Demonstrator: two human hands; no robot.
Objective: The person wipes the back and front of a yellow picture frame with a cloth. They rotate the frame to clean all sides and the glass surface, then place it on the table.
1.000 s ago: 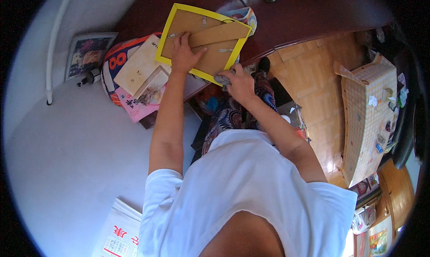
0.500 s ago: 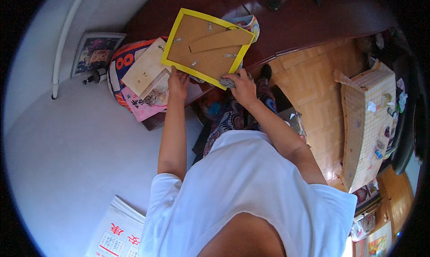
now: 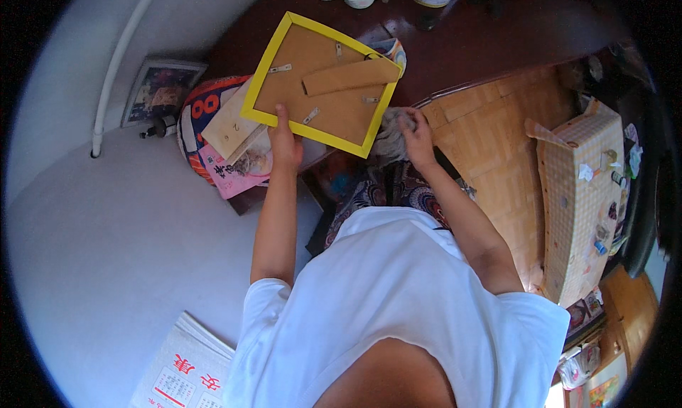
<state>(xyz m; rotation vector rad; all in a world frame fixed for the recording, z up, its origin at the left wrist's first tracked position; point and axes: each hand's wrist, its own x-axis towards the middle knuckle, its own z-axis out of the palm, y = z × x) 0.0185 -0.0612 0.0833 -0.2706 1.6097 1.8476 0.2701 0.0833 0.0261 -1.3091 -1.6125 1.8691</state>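
Head view, the only one. The person's left hand (image 3: pixel 287 146) holds the near edge of a yellow-rimmed rectangular picture frame (image 3: pixel 327 132), thumb laid over the rim onto the brown backboard (image 3: pixel 284 92); its other fingers are hidden beneath, so their spread cannot be told. Frame lies back side up, slanted, over the near edge of a dark red glossy table (image 3: pixel 490 45); whether it rests there or hangs from the hand is unclear.

Right hand (image 3: pixel 419 136) is just beyond the frame's right side, fingers bunched, pinching a crumpled grey cloth (image 3: pixel 387 141) that droops toward the person's lap. Cloth-to-frame contact: cannot tell.

Risks, as judged. One-sided hold: if the thumb slackens, the unsupported right corner could dip and the frame slide toward the tan tiled floor (image 3: pixel 483 134). Loose cloth could snag on the small silver metal clips (image 3: pixel 311 115) or the flat brown stand strut (image 3: pixel 348 77) if dragged across the back. A leftward swing could knock the pale flat board (image 3: pixel 229 132) and pink printed sheet (image 3: pixel 226 175) beside the left wrist.
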